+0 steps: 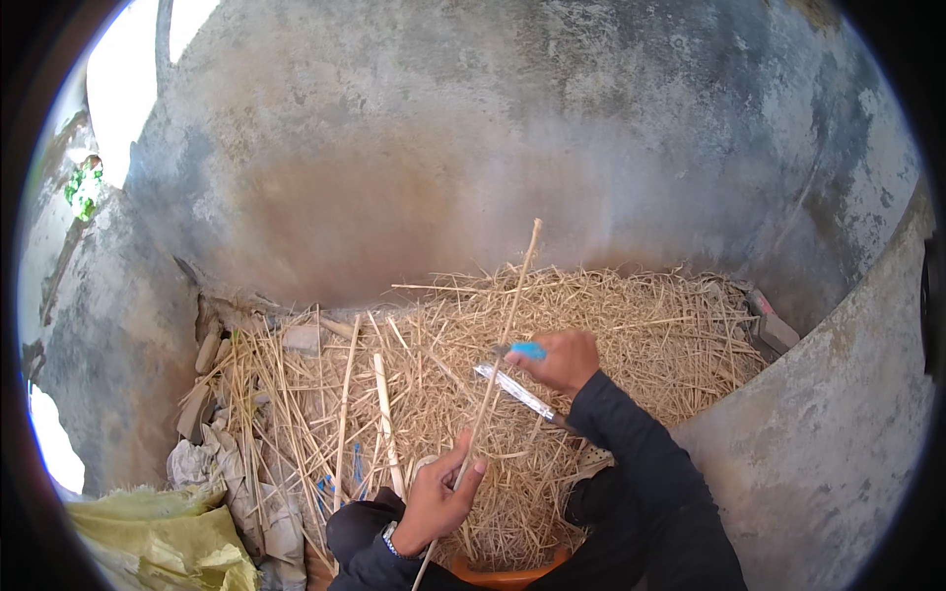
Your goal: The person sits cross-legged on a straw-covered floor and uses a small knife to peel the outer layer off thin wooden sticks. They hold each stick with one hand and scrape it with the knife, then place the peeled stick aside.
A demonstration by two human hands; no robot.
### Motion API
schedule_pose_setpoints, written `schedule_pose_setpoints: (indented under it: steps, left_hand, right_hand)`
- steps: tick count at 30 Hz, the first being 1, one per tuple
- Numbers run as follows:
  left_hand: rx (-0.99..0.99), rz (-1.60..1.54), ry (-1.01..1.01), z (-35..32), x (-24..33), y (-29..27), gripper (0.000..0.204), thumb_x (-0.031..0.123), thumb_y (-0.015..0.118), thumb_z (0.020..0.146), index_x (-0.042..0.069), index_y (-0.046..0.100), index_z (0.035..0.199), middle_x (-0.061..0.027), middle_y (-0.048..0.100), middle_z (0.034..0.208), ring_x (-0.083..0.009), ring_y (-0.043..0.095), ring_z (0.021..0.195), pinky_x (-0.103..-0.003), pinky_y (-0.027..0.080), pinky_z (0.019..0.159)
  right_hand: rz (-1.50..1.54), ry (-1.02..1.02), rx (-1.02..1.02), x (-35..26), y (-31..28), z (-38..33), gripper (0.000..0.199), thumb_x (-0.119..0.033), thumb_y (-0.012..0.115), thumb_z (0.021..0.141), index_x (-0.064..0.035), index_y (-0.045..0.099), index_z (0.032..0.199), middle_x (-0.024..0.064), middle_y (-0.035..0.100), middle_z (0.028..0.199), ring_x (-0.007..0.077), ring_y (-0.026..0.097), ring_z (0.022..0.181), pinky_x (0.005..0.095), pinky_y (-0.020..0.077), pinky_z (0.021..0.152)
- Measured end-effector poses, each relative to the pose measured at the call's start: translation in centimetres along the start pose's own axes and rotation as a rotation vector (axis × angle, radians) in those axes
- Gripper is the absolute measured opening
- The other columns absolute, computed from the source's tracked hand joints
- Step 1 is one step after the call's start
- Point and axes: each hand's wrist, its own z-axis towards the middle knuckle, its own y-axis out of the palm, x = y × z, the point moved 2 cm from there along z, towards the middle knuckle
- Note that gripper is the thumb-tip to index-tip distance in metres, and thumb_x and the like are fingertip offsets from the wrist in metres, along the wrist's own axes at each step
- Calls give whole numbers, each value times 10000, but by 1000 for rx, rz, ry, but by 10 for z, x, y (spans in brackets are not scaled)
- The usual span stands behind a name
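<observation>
With the view's centre as the dial hub, the stick (515, 295) ran slanted from 1 o'clock to 6 o'clock. The left hand (440, 499), at 6 o'clock, was wrapped around its lower part. The right hand (567, 362), at 4 o'clock, grasped the blue-handled tool (530, 350), whose grey end appeared to meet the stick. The step appeared to be scraping or trimming; good practice called for a steady left grip, a shallow tool angle and light, even strokes directed away from that hand. Count: one held stick, one blue-handled tool, one long silvery object (517, 392) at 5 o'clock, two thick loose canes (385, 419) toward 7 and 8 o'clock, and one yellow sack (168, 544) at 8 o'clock. Straw stems (631, 330) were uncountable.
</observation>
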Motion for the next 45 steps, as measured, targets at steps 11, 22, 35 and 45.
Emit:
schedule_pose_setpoints:
  steps: [11,22,35,45]
  left_hand:
    - [-111,64,-162,-15,14,-3,432,129,558,954,-59,465,1332,68,409,672,-4,342,599,-187,287,506]
    - [-118,47,-189,-19,12,-8,442,150,555,955,-73,459,1325,45,408,648,-24,369,588,-210,331,503]
    - [-238,84,-134,-30,3,-1,438,156,560,959,-53,463,1331,49,449,662,-11,386,609,-208,348,513]
    - [-254,-84,-187,-17,2,12,420,173,514,989,-2,450,1365,80,353,630,-12,308,557,-212,264,471]
  right_hand:
    - [-28,46,63,28,3,6,750,-816,447,761,-125,619,525,43,512,425,217,524,379,365,393,383]
    - [-78,-94,20,6,2,-11,747,-811,418,780,-134,601,525,20,457,400,194,468,343,355,349,369]
    - [-277,405,132,128,-21,20,742,-780,440,784,-99,682,619,123,564,507,311,584,495,447,441,489]
    - [-546,466,257,121,-40,20,797,-804,403,782,-74,692,649,126,573,508,284,593,476,419,432,456]
